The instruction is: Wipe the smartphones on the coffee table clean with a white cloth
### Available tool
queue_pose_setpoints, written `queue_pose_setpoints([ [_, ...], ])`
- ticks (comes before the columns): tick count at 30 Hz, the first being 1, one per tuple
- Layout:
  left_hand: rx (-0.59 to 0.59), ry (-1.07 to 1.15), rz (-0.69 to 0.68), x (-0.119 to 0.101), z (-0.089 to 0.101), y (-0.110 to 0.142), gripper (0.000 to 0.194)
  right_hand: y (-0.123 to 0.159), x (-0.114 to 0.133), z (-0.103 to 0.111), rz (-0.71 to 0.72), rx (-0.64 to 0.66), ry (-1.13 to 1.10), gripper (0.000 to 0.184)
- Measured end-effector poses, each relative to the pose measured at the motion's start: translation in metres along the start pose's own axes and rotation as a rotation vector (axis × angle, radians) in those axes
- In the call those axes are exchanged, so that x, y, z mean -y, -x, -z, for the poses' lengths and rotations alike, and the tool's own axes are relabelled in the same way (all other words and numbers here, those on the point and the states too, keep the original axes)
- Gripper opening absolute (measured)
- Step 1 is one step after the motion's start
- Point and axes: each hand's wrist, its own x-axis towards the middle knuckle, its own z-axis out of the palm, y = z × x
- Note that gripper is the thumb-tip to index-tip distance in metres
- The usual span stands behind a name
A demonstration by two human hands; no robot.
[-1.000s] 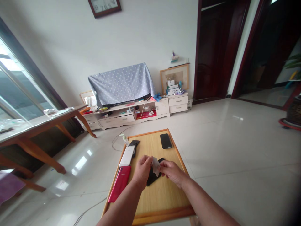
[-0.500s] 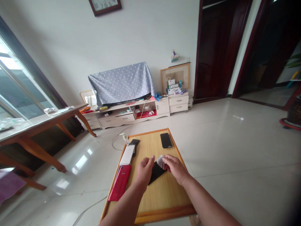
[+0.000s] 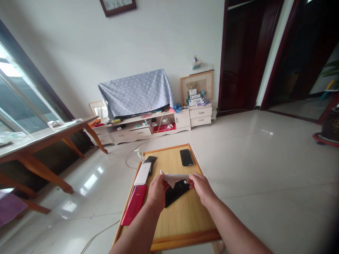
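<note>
A thin white tissue (image 3: 174, 177) is stretched between my hands, a corner of it hanging down. My left hand (image 3: 156, 192) pinches one end, and my right hand (image 3: 201, 188) has the other. Below the tissue a black phone (image 3: 177, 194) lies at a slant on the small wooden table (image 3: 182, 225); my hands hide part of it. To the left of my left hand are a red phone (image 3: 134, 205) and a white phone (image 3: 142, 174). Another black phone (image 3: 186, 157) rests near the far right corner.
At the table's far left stand a pump bottle (image 3: 140, 155) and a dark object (image 3: 151, 161), partly under the white phone. A cable (image 3: 102, 233) runs over the floor on the left. A long table (image 3: 47, 148) stands farther left, and a low white cabinet (image 3: 137, 133) lies ahead.
The tissue was bunched at my right hand; now it is spread out between both hands. My left hand has moved slightly left and taken hold of one end.
</note>
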Motion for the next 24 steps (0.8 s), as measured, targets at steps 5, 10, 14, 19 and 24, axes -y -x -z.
queue_pose_setpoints([
  [5,0.027,0.138,0.092,-0.008,-0.005,0.000,0.031,0.004,0.001,-0.005,0.046,0.012,-0.009,0.030],
  [10,0.116,0.173,0.175,-0.010,-0.008,0.007,0.028,0.021,0.013,-0.018,0.189,0.290,-0.016,0.049],
  [14,0.113,0.100,0.181,-0.005,-0.007,0.009,0.028,0.025,0.016,-0.020,0.170,0.319,-0.027,0.027],
  [19,-0.012,-0.071,0.134,0.000,0.004,0.013,0.042,0.025,0.021,-0.013,0.127,0.312,-0.102,0.019],
  [24,0.194,-0.301,0.054,0.000,0.006,0.023,0.055,0.028,0.024,-0.014,0.070,0.356,-0.129,0.019],
])
